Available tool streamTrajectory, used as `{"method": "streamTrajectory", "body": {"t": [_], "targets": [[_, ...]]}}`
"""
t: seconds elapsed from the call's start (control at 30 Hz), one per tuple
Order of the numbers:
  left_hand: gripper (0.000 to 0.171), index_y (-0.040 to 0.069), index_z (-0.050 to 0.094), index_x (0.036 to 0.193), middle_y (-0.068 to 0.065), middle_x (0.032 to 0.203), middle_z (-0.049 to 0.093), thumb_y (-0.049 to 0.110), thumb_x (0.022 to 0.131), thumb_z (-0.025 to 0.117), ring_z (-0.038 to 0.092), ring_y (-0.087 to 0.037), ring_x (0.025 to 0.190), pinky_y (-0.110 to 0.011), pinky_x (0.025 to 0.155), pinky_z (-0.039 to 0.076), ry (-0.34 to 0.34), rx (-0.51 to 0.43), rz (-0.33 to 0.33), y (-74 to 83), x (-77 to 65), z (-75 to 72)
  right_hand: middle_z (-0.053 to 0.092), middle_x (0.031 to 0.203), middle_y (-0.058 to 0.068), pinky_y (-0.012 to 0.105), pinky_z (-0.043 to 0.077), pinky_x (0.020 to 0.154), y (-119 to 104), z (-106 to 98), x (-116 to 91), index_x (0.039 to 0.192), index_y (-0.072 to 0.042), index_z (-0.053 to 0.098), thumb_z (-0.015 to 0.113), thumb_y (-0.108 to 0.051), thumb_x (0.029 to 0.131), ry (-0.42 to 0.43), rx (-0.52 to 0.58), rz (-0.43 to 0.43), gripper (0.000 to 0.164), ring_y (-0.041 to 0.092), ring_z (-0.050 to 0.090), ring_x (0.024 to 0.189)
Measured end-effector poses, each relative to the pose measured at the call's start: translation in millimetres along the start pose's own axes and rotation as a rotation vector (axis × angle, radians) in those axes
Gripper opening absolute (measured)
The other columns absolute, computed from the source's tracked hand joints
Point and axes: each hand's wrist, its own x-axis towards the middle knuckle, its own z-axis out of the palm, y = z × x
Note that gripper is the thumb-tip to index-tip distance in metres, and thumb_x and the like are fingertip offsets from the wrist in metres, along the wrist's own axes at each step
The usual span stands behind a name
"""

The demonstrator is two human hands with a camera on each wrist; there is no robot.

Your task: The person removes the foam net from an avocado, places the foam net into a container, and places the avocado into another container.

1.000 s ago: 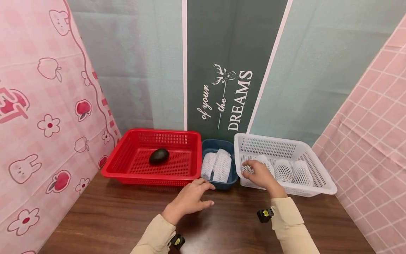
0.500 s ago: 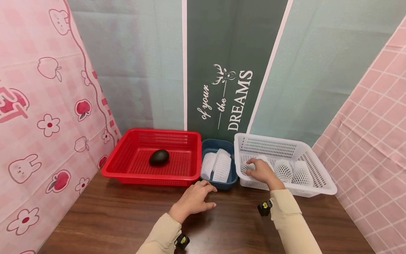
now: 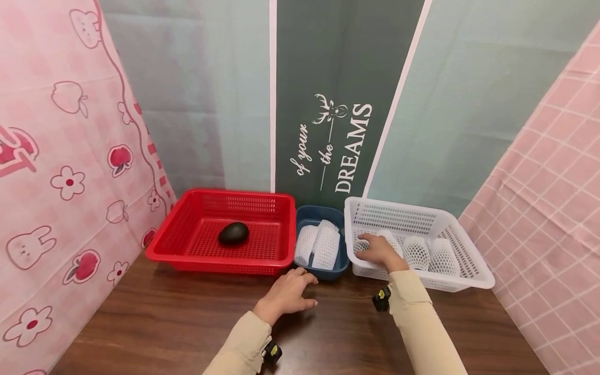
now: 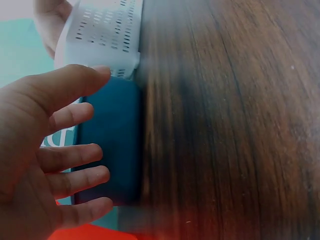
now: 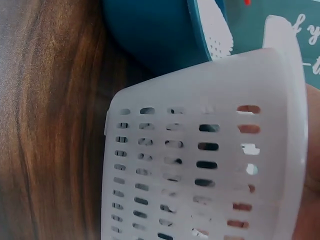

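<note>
My right hand [image 3: 378,251] reaches into the white basket [image 3: 422,279], thumb and fingers curled round the leftmost dark fruit in a white foam net [image 3: 361,246]. Its fingertips are partly hidden. More foam-netted fruit [image 3: 415,253] lies to its right. My left hand [image 3: 287,292] hovers with spread fingers before the blue bin [image 3: 344,263]; it holds nothing, as the left wrist view shows. White foam net sleeves [image 3: 325,247] lie in that bin. Basket wall covers most of the right hand in the right wrist view.
A red basket [image 3: 220,264] stands at the left with one dark, avocado-like fruit [image 3: 233,234] inside. All three containers sit in a row against the back curtain [image 3: 225,130] on a brown wooden table [image 3: 328,333].
Over the last second my right hand shifts slightly about the leftmost netted fruit, most recently leftward. The left hand drifts a little right and downward. The fruit in the red basket stays put.
</note>
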Motion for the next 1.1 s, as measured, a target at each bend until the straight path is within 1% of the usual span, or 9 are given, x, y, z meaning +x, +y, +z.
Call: {"method": "streamTrajectory", "body": {"t": [0.13,0.23,0.3,0.47,0.57,0.73,0.9,1.03,1.1], "targets": [[0.037,0.014,0.067,0.105,-0.001,0.097,0.058,0.032,0.074,0.076,0.055,-0.018,0.088,-0.030,0.073,0.047,-0.032,0.002,-0.005,-1.6,4.1,2.2,0.055,0.117,0.027,0.055,0.037,0.084,-3,2,6,0.130,0.000,0.051,0.063,-0.015,0.078,-0.059,-0.073,0.037,0.055,0.044,0.046,0.105],[0.037,0.013,0.067,0.105,-0.002,0.096,0.058,0.033,0.074,0.076,0.056,-0.018,0.087,-0.029,0.073,0.047,-0.050,0.003,-0.012,-1.7,5.2,3.5,0.054,0.120,0.026,0.059,0.035,0.084,-6,3,9,0.130,-0.001,0.051,0.060,-0.011,0.079,-0.113,-0.132,0.052,0.053,0.041,0.048,0.100],[0.038,0.014,0.068,0.105,-0.001,0.095,0.058,0.033,0.074,0.076,0.056,-0.018,0.086,-0.028,0.072,0.047,-0.058,0.009,-0.019,-1.6,4.9,3.9,0.054,0.120,0.026,0.058,0.035,0.084,-9,4,11,0.128,-0.001,0.053,0.058,-0.008,0.078,-0.140,-0.157,0.065,0.051,0.038,0.049,0.094],[0.038,0.014,0.068,0.105,0.000,0.092,0.057,0.033,0.074,0.076,0.055,-0.017,0.085,-0.027,0.070,0.047,-0.073,0.021,-0.023,-1.7,3.7,5.0,0.058,0.112,0.022,0.056,0.033,0.084,-11,4,15,0.123,-0.003,0.057,0.059,-0.007,0.078,-0.168,-0.180,0.093,0.046,0.035,0.048,0.089],[0.037,0.015,0.068,0.105,0.000,0.091,0.057,0.033,0.074,0.076,0.055,-0.016,0.084,-0.026,0.070,0.047,-0.075,0.020,-0.020,-1.8,3.6,4.8,0.059,0.110,0.020,0.057,0.031,0.085,-10,4,15,0.122,-0.005,0.057,0.059,-0.010,0.079,-0.176,-0.179,0.095,0.043,0.037,0.047,0.092],[0.037,0.014,0.068,0.105,0.000,0.091,0.057,0.032,0.074,0.076,0.055,-0.015,0.083,-0.025,0.071,0.047,-0.073,0.013,-0.014,-2.8,4.4,4.4,0.060,0.108,0.020,0.057,0.031,0.083,-8,4,15,0.119,-0.007,0.058,0.058,-0.012,0.080,-0.164,-0.183,0.078,0.039,0.040,0.046,0.095],[0.038,0.014,0.067,0.106,0.000,0.092,0.057,0.033,0.074,0.076,0.055,-0.015,0.084,-0.025,0.072,0.046,-0.076,0.013,-0.016,-1.6,4.2,3.8,0.060,0.102,0.019,0.056,0.032,0.080,-5,5,17,0.111,-0.008,0.060,0.059,-0.013,0.078,-0.127,-0.178,0.071,0.034,0.040,0.046,0.092],[0.039,0.013,0.067,0.106,0.000,0.092,0.057,0.033,0.074,0.076,0.055,-0.015,0.084,-0.024,0.073,0.046,-0.090,0.010,-0.023,0.1,2.3,0.1,0.058,0.101,0.019,0.055,0.031,0.081,-3,5,16,0.111,-0.006,0.059,0.060,-0.017,0.078,-0.101,-0.150,0.079,0.035,0.040,0.043,0.093],[0.039,0.013,0.067,0.107,0.000,0.094,0.057,0.033,0.075,0.076,0.055,-0.015,0.086,-0.024,0.075,0.046,-0.092,0.001,-0.019,1.3,1.4,-3.9,0.058,0.099,0.019,0.054,0.032,0.081,-3,3,14,0.112,-0.005,0.059,0.062,-0.019,0.077,-0.074,-0.134,0.082,0.037,0.039,0.043,0.093]]}}
